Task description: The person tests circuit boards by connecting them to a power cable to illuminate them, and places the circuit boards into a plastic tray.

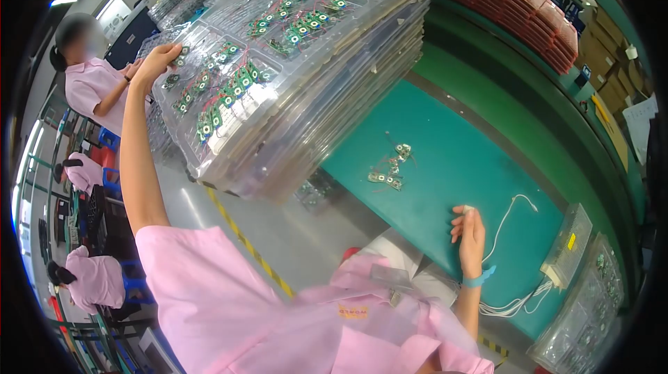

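Note:
My left hand reaches to the far left corner of a clear plastic tray, the top one of a tall stack. Its fingers are pinched at a small green circuit board with wires. Several more circuit boards with red wires lie in the tray's compartments. My right hand, with a blue wrist strap, is over the green tabletop, its fingers loosely curled and apart. A whitish bit shows at a fingertip; I see nothing else held. Loose circuit boards lie on the tabletop between the stack and this hand.
A white cable runs to a pale metal box at the table's right end. Bagged boards lie beyond it. Red trays are stacked at the back. A co-worker stands at left; others sit behind.

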`<action>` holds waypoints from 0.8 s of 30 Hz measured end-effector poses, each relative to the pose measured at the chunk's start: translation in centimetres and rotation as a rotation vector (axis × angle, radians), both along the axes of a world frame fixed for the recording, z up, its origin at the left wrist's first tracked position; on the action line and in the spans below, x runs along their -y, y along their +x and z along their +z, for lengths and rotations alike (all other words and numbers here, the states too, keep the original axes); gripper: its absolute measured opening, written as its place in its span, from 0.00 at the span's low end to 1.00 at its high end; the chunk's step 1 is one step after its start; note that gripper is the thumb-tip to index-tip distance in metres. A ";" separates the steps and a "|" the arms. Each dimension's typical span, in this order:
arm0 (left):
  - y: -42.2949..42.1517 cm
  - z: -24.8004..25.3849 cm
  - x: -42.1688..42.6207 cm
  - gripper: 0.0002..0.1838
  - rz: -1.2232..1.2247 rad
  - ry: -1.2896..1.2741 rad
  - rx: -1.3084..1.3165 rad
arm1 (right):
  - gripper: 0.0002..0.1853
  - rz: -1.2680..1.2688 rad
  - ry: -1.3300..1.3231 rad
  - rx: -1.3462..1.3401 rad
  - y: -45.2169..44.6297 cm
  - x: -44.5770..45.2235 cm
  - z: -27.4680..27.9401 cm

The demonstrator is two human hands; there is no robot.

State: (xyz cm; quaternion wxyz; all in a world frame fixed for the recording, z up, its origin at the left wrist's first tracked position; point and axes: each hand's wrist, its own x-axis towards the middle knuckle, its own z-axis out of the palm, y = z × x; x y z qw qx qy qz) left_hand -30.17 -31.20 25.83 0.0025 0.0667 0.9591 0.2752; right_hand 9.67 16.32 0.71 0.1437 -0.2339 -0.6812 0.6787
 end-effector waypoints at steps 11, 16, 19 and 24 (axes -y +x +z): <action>-1.2 -1.0 1.6 0.13 -0.041 -0.443 -0.338 | 0.18 -0.006 0.057 0.038 -0.3 0.4 0.2; -0.9 -1.0 0.4 0.09 -0.233 -0.394 -0.403 | 0.18 -0.001 0.065 0.041 -0.3 0.4 0.3; -0.9 -1.6 -0.1 0.08 -0.290 -0.310 -0.324 | 0.19 -0.004 0.081 0.045 -0.2 0.5 0.1; -0.5 -1.3 -0.6 0.08 -0.360 -0.194 -0.164 | 0.19 -0.011 0.102 0.044 -0.2 0.5 0.0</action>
